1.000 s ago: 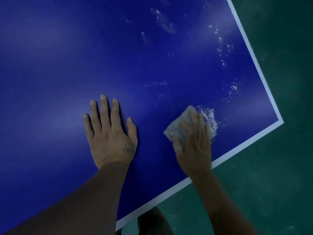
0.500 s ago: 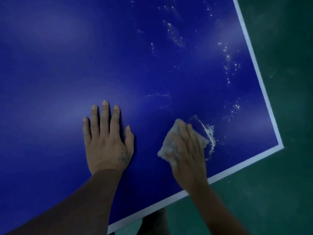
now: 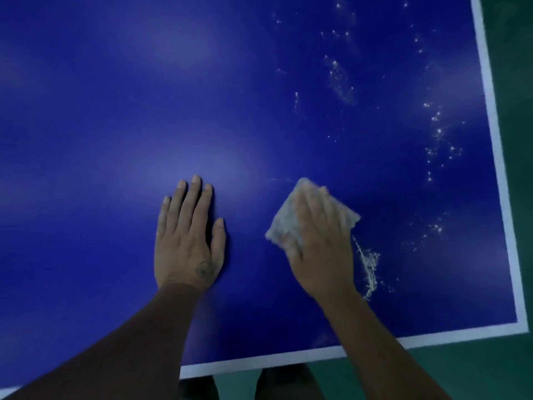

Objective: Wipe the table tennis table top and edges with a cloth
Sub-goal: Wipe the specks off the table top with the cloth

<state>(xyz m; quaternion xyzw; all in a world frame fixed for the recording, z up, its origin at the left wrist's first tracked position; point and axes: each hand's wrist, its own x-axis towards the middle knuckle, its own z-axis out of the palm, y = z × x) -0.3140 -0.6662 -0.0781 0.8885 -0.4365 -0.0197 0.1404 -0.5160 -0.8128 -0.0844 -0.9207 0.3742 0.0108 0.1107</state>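
Both your forearms reach over the table [image 3: 115, 111]. Your left hand [image 3: 187, 241] lies palm-down, fingers straight and spread. Your right hand [image 3: 320, 246] presses the cloth [image 3: 284, 223] flat under extended fingers. There is a wet streak [image 3: 369, 267] on its little-finger side and droplets [image 3: 438, 131] beyond the fingertips.

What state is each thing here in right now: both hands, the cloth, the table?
left hand: flat on the table top, fingers straight, holding nothing.
right hand: pressing flat on the cloth, slightly blurred.
cloth: flattened against the table top under the right hand.
table top: blue, dotted with droplets toward its right edge.
wet streak: beside the right hand, not yet wiped.
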